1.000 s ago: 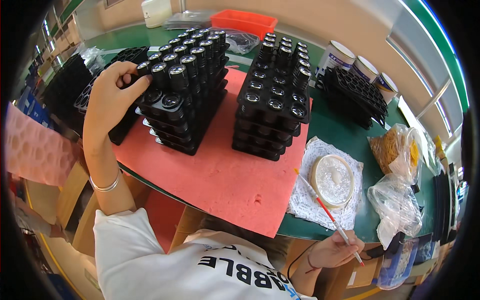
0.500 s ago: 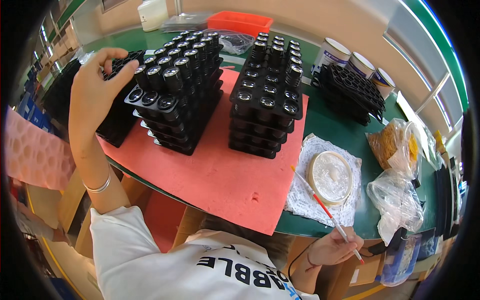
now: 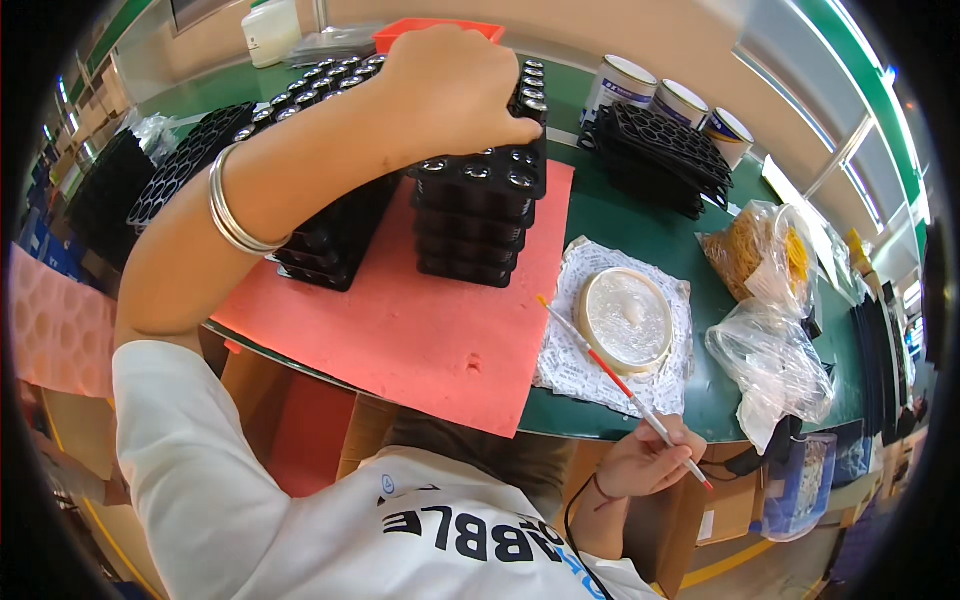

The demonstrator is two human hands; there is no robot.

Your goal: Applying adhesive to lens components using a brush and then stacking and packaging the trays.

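My left hand (image 3: 465, 85) reaches over the right-hand stack of black trays (image 3: 468, 235), fingers curled and mostly hidden; what they hold, if anything, cannot be seen. Black cylinders with shiny round ends (image 3: 533, 95) stand in this stack's top tray. Beneath my left forearm is another stack of black trays (image 3: 345, 235), with rows of similar cylinders (image 3: 300, 97) on top. My right hand (image 3: 655, 458) pinches a thin paintbrush (image 3: 612, 375) with a red and white handle. Its yellowish tip points at the round dish (image 3: 626, 318) of whitish, glossy material, which sits on a printed cloth (image 3: 560, 355).
A pink sheet (image 3: 390, 350) lies under the stacks on the green table (image 3: 640, 230). Behind are empty black trays (image 3: 665, 150), several cans (image 3: 682, 102), a white jar (image 3: 271, 32) and a red bin (image 3: 400, 30). Bags with rubber bands (image 3: 755, 255) lie at right; more black trays (image 3: 190, 160) at left.
My left hand has swung right from the left stack to over the right stack, and its fingers have closed in. The right hand keeps the paintbrush. The whole view has shifted slightly.
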